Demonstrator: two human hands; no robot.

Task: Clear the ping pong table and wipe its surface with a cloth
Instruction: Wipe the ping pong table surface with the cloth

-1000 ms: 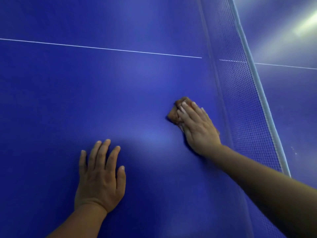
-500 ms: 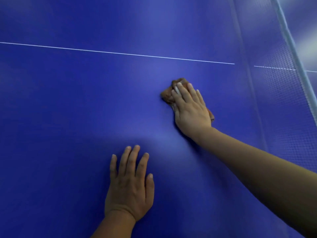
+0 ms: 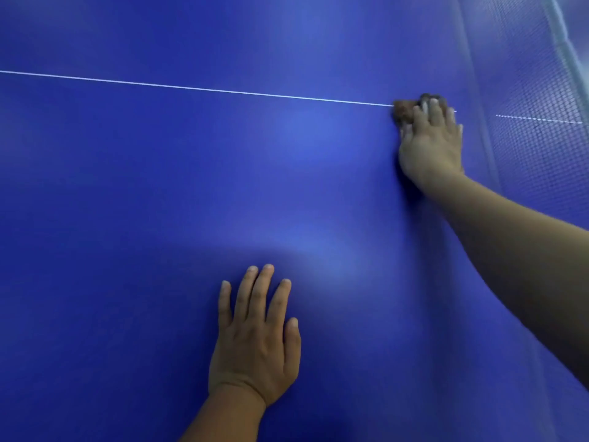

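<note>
— What's in view, biggest first?

— I see the blue counter (image 3: 159, 186), its net (image 3: 535, 148) at the right edge, a white line (image 3: 191, 87) running toward the net.

— And the hands?

— My left hand (image 3: 255, 342) lies flat, fingers straight, well short of the line. My right hand (image 3: 430, 145) presses the brown cloth (image 3: 404, 111) on the line beside the net; blurred, but the fingers look straight.

The left hand (image 3: 255, 342) lies palm down with fingers (image 3: 251, 295) straight and slightly spread, forearm entering from below. The right arm reaches far forward from the right, its hand (image 3: 430, 145) pressing down, fingers extended together.
</note>
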